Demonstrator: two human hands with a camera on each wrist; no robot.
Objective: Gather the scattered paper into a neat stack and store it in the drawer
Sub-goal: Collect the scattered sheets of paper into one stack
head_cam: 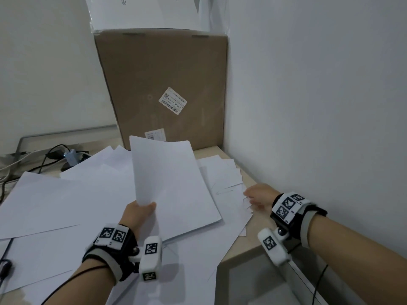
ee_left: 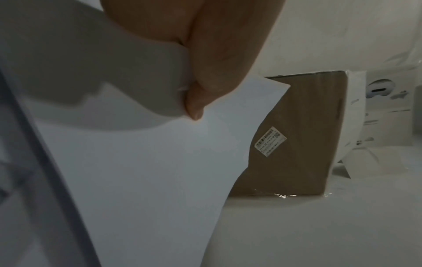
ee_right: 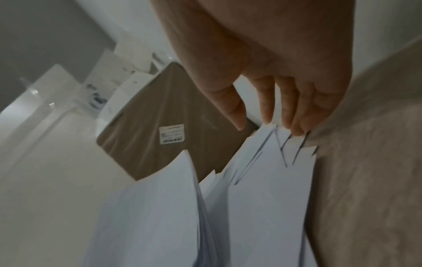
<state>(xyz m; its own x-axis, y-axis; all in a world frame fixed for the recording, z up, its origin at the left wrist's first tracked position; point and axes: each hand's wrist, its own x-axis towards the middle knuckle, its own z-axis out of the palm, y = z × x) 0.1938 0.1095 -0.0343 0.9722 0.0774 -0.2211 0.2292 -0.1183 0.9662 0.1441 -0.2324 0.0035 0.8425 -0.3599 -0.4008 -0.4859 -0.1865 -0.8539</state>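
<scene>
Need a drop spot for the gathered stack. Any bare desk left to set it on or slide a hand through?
Little. A bare strip of beige wooden desk runs along the right wall, from the brown cardboard box past the right hand to the front corner. The white paper sheets crowd the rest; cables fill the back left.

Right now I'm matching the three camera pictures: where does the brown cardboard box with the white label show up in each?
Head: the cardboard box stands upper centre against the wall, behind the sheet held by the left hand.
Left wrist: the box sits centre-right, partly hidden by that sheet.
Right wrist: the box lies tilted at centre, behind the right hand.
Shared landmark: its white barcode label.
</scene>
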